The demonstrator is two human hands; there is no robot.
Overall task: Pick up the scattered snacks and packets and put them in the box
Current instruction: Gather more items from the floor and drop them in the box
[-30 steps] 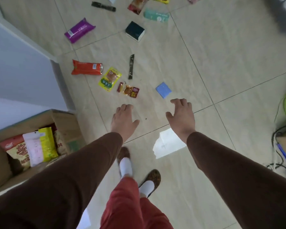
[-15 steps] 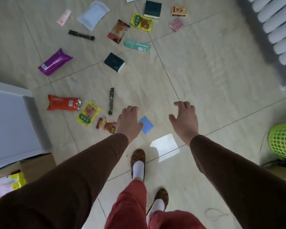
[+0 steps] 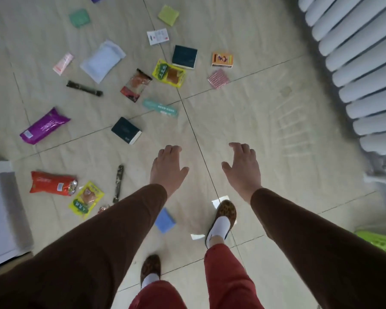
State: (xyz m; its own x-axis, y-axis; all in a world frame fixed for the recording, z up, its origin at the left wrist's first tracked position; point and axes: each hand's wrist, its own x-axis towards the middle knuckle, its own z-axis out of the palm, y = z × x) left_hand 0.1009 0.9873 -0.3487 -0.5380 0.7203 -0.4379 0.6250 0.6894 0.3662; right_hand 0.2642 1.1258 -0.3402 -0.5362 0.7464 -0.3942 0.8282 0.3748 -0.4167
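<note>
Several snacks and packets lie scattered on the tiled floor ahead and to my left. Nearest are a dark small box (image 3: 126, 130), a teal packet (image 3: 160, 107), a red packet (image 3: 52, 183), a yellow-green pouch (image 3: 86, 200), a thin dark stick (image 3: 118, 183) and a blue square packet (image 3: 165, 223) beside my left sleeve. A purple packet (image 3: 44, 125) lies further left. My left hand (image 3: 168, 167) and right hand (image 3: 241, 169) hover above bare floor, fingers spread, holding nothing. The box is out of view.
A white radiator (image 3: 357, 63) runs along the right. A white cabinet (image 3: 0, 210) stands at the left edge. A green basket (image 3: 379, 241) peeks in at lower right. My feet in patterned slippers (image 3: 225, 214) step on the tiles.
I have walked forward and the view has swung away from the box. The blue packet, earlier at my left fingertips, now lies behind my left hand. More packets show at the top.
</note>
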